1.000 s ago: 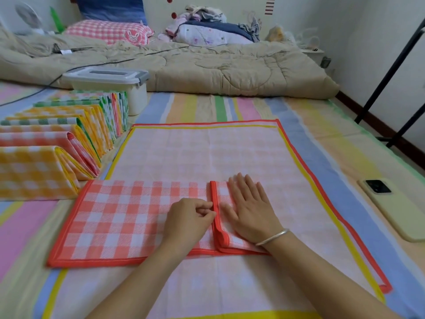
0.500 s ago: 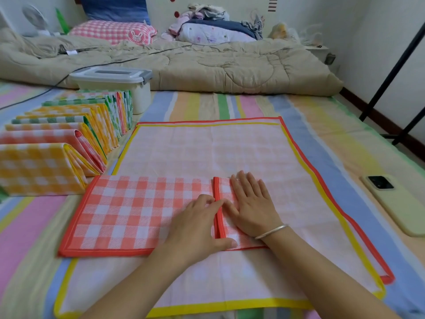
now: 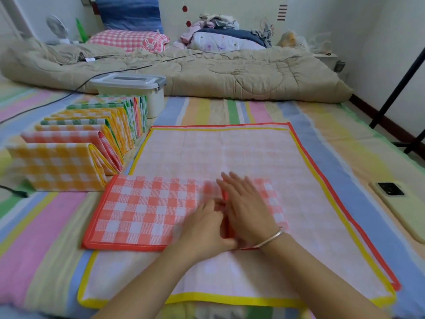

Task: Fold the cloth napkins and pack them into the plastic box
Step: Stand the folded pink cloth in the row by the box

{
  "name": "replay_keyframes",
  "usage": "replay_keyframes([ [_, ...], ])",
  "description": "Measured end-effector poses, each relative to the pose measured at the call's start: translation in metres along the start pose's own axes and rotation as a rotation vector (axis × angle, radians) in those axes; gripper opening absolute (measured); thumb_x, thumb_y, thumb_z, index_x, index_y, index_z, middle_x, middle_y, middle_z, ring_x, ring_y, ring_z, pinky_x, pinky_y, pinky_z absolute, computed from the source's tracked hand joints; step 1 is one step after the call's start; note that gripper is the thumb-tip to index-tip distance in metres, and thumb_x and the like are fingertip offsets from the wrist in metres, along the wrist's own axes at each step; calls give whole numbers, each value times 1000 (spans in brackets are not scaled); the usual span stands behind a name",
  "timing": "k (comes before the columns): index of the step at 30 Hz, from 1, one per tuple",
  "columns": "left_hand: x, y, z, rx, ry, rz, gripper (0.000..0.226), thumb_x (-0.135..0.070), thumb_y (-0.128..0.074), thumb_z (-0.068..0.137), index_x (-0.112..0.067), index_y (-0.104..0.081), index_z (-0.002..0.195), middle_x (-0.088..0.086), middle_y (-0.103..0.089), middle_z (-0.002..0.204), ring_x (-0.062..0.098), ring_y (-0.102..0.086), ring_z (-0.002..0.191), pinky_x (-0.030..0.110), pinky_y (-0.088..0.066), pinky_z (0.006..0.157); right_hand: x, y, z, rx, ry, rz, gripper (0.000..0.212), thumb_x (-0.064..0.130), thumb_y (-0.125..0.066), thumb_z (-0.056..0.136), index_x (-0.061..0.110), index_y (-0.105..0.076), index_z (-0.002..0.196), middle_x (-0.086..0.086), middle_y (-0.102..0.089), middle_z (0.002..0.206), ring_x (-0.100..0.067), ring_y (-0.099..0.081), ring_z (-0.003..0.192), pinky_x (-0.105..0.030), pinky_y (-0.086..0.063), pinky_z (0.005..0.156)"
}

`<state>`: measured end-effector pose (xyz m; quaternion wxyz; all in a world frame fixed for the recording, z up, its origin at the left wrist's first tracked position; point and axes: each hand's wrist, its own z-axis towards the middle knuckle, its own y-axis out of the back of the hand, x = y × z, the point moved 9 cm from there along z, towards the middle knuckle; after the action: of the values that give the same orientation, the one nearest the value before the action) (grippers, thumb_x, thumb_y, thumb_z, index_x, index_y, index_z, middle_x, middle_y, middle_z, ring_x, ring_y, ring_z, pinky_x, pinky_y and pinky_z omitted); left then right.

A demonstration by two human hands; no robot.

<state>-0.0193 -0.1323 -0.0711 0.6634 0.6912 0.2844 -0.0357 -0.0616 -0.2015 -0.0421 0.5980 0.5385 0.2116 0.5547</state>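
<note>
A red checked napkin (image 3: pixel 147 210) with a red border lies flat, folded into a long strip, its right end turned back over itself. Under it, two napkins are spread open with their pale sides up: a yellow-bordered napkin (image 3: pixel 230 157) lying on a red-bordered napkin (image 3: pixel 396 286). To the left, a row of folded napkins (image 3: pixel 92 139) in yellow, red and green checks stands on edge. At its far end sits the white plastic box (image 3: pixel 154 104), its lid (image 3: pixel 128 80) on.

Folded napkin (image 3: pixel 147 210) on spread napkins (image 3: pixel 230 153), napkin row (image 3: pixel 87 137) left, plastic box (image 3: pixel 154 97) behind row, phone (image 3: pixel 401 211) right.
</note>
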Motion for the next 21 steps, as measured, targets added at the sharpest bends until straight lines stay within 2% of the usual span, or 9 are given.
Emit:
replay_keyframes([
  [4,18,11,-17,102,73,-458,16,-17,-51,97,-17,-66,101,-1,-63,103,1,-57,87,27,-51,84,2,-28,-1,141,-229,371,52,31,-27,105,16,-21,154,2,-19,161,-11,-11,149,-26,-9,120],
  [6,33,34,-30,55,91,-552,32,-8,-43,102,-27,-69,96,-8,-68,89,-6,-60,76,18,-52,77,-1,-34,0,153,-233,322,52,37,-27,105,18,-23,154,2,-21,160,-12,-11,149,-27,-10,121],
  [8,62,67,-35,-97,104,-433,35,-10,-47,101,-37,-70,103,-15,-69,95,-7,-62,79,14,-49,74,2,-37,1,178,-187,225,56,43,-24,103,20,-25,153,3,-22,160,-12,-11,149,-29,-9,121],
  [10,93,99,-33,-274,104,-167,32,-11,-50,98,-32,-70,112,-11,-68,113,3,-61,100,24,-49,89,4,-37,3,208,-177,129,60,47,-20,100,19,-28,152,2,-25,159,-15,-15,148,-29,-11,121],
  [12,118,125,-24,-367,120,35,31,-13,-51,97,-25,-66,122,-6,-62,128,15,-55,122,36,-45,102,14,-27,8,140,-122,-8,63,48,-23,93,14,-49,139,-5,-46,145,-28,-38,137,-38,-31,112],
  [14,133,133,-9,-285,132,214,34,-24,-51,100,-24,-58,133,-4,-56,138,19,-49,130,37,-41,106,28,-19,17,57,-39,-135,48,43,-37,86,13,-64,111,-5,-62,115,-31,-57,109,-41,-49,91],
  [16,134,127,8,-123,82,410,41,-36,-51,101,-27,-49,141,-6,-53,141,18,-48,130,36,-40,107,40,-22,28,70,14,-183,38,39,-45,83,14,-65,104,-2,-63,106,-29,-58,103,-43,-48,90],
  [19,133,116,24,24,49,486,49,-45,-56,97,-30,-45,143,-5,-53,138,18,-52,125,37,-44,101,53,-40,40,186,127,-213,55,46,-45,81,15,-59,124,-3,-60,128,-31,-53,123,-47,-37,110],
  [21,136,115,29,40,66,464,52,-46,-61,93,-29,-48,140,-4,-53,134,19,-54,121,36,-46,96,62,-50,46,263,180,-193,70,52,-37,82,16,-46,142,-3,-44,149,-27,-36,141,-43,-19,117],
])
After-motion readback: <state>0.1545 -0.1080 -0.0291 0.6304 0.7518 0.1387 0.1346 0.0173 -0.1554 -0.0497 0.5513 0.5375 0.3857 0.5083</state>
